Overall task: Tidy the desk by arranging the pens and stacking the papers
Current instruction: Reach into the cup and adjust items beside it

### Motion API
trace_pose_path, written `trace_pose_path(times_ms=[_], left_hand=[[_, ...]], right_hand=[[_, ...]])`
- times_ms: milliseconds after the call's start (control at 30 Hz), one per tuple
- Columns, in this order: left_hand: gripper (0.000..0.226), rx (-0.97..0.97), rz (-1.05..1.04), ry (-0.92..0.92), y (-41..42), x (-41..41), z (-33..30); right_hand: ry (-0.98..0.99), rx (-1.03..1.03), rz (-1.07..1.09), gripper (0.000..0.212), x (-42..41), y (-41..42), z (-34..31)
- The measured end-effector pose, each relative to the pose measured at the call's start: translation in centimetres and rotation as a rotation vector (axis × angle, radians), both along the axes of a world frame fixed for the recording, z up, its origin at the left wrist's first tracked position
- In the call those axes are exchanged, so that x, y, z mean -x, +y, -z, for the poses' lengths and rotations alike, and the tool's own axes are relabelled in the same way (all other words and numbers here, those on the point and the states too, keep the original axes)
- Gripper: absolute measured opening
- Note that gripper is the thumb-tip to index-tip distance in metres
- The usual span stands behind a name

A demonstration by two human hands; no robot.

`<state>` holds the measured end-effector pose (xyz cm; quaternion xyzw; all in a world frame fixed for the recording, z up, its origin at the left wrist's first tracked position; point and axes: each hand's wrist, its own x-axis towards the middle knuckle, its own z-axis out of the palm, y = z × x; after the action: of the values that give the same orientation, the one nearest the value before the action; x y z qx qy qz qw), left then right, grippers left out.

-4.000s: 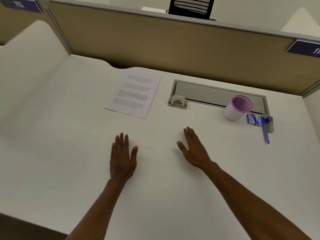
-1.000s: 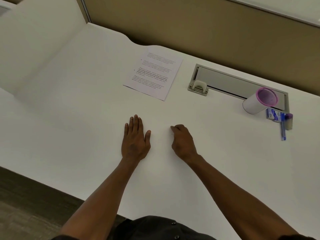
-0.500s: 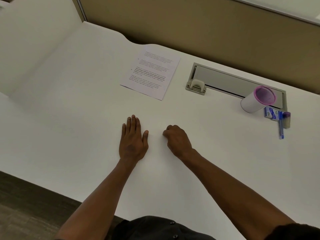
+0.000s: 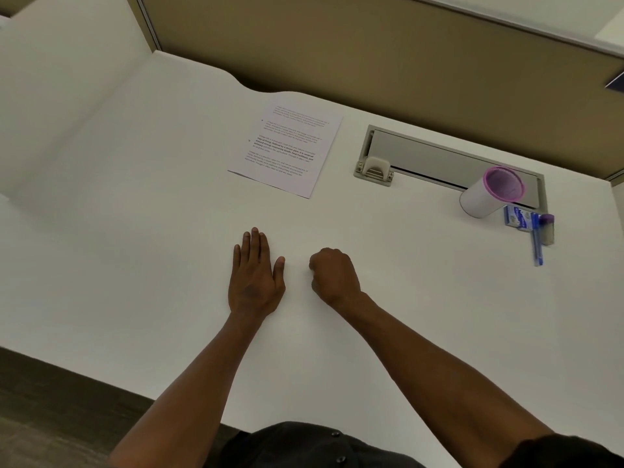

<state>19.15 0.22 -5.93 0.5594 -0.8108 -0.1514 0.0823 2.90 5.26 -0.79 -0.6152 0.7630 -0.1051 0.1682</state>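
Both hands rest on a white desk (image 4: 135, 265): left hand (image 4: 255, 278) flat, fingers straight and together; right hand (image 4: 334, 276) curled into an empty fist beside it. Beyond the left hand lies a printed paper (image 4: 287, 146). Far to the paper's right, a blue pen (image 4: 537, 246) lies just beside a pink-rimmed cup (image 4: 489, 194)
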Motion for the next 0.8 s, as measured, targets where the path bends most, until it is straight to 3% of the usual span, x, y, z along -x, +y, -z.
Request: trace_pose_path(times_ms=[33, 167, 267, 400, 567, 800], left_hand=[[0.068, -0.002, 0.001, 0.000, 0.0, 0.0, 0.0], [0.068, 0.001, 0.001, 0.001, 0.1, -0.1, -0.1], [0.069, 0.003, 0.002, -0.007, 0.1, 0.1, -0.1], [0.071, 0.011, 0.016, -0.021, 0.0, 0.1, 0.0], [0.071, 0.070, 0.109, 0.071, -0.5, 2.4, -0.9], [0.069, 0.106, 0.520, 0.145, 3.7, 13.1, -2.4]], right_hand=[[-0.176, -0.023, 0.147, 0.019, 0.5, -0.3, -0.1], [-1.293, -0.038, 0.805, 0.015, 3.3, -0.2, -1.4], [-1.681, 0.045, 0.969, 0.012, 5.6, 0.7, -2.4], [-1.874, 0.149, 1.019, 0.012, 8.7, 1.6, -3.8], [-1.979, 0.294, 1.035, 0.013, 13.4, 2.6, -6.3], [-1.865, 0.593, 1.009, 0.015, 23.4, 3.7, -10.5]])
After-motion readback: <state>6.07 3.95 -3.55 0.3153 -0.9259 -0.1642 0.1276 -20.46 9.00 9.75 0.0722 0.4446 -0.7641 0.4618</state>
